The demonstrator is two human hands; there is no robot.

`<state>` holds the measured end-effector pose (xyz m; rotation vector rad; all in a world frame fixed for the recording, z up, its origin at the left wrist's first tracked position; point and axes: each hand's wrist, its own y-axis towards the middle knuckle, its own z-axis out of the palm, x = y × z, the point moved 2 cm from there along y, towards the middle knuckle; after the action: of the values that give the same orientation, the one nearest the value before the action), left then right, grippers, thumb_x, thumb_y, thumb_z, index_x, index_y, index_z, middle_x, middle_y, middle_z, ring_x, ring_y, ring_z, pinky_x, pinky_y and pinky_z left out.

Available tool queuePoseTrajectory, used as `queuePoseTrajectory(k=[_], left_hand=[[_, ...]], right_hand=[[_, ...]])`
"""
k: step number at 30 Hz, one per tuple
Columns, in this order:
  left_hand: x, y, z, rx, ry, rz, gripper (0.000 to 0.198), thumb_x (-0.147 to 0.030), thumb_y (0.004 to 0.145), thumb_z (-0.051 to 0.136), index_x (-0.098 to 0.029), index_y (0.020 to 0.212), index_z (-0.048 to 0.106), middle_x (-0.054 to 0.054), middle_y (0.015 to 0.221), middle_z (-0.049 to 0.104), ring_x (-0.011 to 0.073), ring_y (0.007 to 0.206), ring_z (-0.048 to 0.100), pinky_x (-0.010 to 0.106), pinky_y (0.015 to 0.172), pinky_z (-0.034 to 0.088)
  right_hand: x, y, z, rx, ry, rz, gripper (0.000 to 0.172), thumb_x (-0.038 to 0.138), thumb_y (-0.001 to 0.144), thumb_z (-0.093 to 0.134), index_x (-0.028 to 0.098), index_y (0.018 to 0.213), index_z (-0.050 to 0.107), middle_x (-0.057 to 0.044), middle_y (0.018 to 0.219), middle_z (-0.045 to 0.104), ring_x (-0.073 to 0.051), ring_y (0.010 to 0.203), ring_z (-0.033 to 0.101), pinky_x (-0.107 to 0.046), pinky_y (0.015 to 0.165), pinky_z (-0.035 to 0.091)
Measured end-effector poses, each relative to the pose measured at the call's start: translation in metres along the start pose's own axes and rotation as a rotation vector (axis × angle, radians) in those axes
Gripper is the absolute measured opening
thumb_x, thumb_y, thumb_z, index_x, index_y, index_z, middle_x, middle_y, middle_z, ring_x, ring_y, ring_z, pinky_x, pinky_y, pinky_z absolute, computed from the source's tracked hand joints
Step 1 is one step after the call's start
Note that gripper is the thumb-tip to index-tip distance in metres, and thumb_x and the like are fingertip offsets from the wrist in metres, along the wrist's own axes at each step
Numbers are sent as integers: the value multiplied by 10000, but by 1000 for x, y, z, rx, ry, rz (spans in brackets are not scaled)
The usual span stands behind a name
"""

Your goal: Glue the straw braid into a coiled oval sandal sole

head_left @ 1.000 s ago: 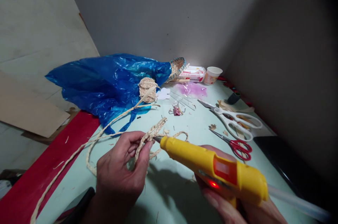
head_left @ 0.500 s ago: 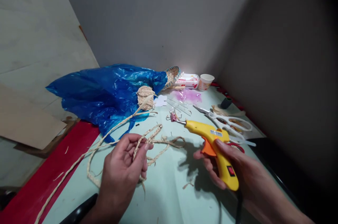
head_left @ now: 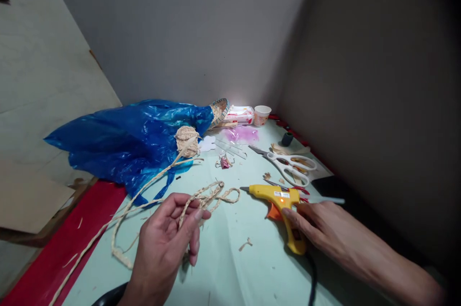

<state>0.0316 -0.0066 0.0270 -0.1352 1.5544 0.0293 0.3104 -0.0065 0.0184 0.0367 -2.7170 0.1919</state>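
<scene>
Between the thumb and fingers of my left hand [head_left: 167, 243] is a looped braided straw cord [head_left: 216, 190], its loops pointing away from me. A longer strand of the cord trails left toward a straw cord ball [head_left: 187, 141]. My right hand [head_left: 319, 224] grips a yellow glue gun [head_left: 266, 192] at the back of its handle, with the thumb along its side. The gun lies low at the tabletop, nozzle pointing left toward the loops. Its orange trigger [head_left: 274, 212] is free of my fingers, which are partly hidden behind the handle.
White-handled scissors [head_left: 288, 162] lie beyond the glue gun, beside a dark thread spool [head_left: 287, 139]. A pink binder clip [head_left: 224, 163] is in mid-table. A blue plastic bag [head_left: 108, 133] spreads at the left. A paper cup [head_left: 262, 116] stands near the wall.
My right hand has brought the glue gun down to the tabletop, its thumb and fingers shifting toward the gun's back. The left hand still holds the cord loops. The view has turned slightly right.
</scene>
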Motion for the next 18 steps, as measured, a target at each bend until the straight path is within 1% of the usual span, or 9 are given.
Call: queuePoseTrajectory(k=[2, 4, 5, 6, 7, 9, 12, 14, 18], left_hand=[[1, -3, 1, 13, -18, -17, 170, -340, 813, 696, -213, 856, 590, -54, 454, 578, 106, 388, 509, 171, 348, 399], [2, -6, 2, 43, -27, -58, 192, -355, 804, 710, -210, 864, 600, -43, 462, 603, 83, 354, 454, 169, 349, 394], [2, -7, 3, 53, -34, -77, 213, -362, 792, 724, -206, 864, 600, -29, 496, 636, 70, 345, 435, 169, 348, 392], [2, -8, 4, 59, -43, -95, 235, -365, 775, 742, -201, 858, 595, -10, 547, 671, 61, 342, 429, 166, 342, 385], [2, -9, 5, 63, -52, -114, 259, -366, 756, 760, -195, 847, 588, 9, 604, 701, 50, 340, 426, 162, 335, 375], [1, -10, 7, 74, -73, -148, 299, -371, 725, 786, -184, 833, 579, 30, 691, 726, 34, 335, 425, 152, 321, 355], [0, -10, 10, 80, -73, -184, 318, -387, 712, 793, -174, 811, 578, 17, 689, 711, 20, 315, 413, 142, 307, 336], [-1, -10, 11, 65, -51, -205, 319, -400, 712, 788, -175, 789, 577, 13, 677, 705, 16, 302, 404, 140, 295, 331], [-2, -10, 11, 44, -34, -254, 320, -397, 692, 796, -179, 778, 578, 19, 628, 704, 12, 288, 391, 137, 306, 314]], right_hand=[[11, -9, -6, -52, -168, -66, 487, 526, 950, 365, 234, 590, 512, -58, 508, 557, -210, 424, 515, -345, 459, 394], [28, -15, -10, -108, -70, -241, 375, 443, 980, 379, 218, 740, 559, -46, 586, 608, -193, 446, 551, -319, 451, 418], [38, -15, -12, -164, 28, -361, 279, 395, 987, 405, 200, 902, 586, -59, 708, 666, -187, 515, 605, -305, 484, 458], [47, -14, -13, -217, 107, -454, 242, 348, 992, 436, 184, 1117, 564, -88, 892, 705, -192, 656, 665, -303, 575, 512], [54, -11, -13, -257, 168, -528, 276, 314, 993, 462, 185, 1230, 524, -99, 1014, 707, -187, 763, 687, -295, 653, 536], [66, -2, -11, -241, 265, -655, 386, 246, 987, 517, 205, 1364, 448, -90, 1188, 672, -160, 947, 676, -269, 821, 528], [74, 11, -4, -186, 384, -848, 412, 153, 975, 552, 211, 1375, 474, -63, 1254, 652, -122, 1095, 619, -218, 937, 471], [75, 16, 1, -200, 457, -920, 362, 106, 969, 550, 194, 1319, 533, -62, 1197, 671, -116, 1072, 619, -213, 922, 477], [73, 19, 12, -245, 536, -946, 328, 67, 940, 588, 164, 1253, 584, -70, 1069, 698, -131, 955, 644, -236, 830, 516]])
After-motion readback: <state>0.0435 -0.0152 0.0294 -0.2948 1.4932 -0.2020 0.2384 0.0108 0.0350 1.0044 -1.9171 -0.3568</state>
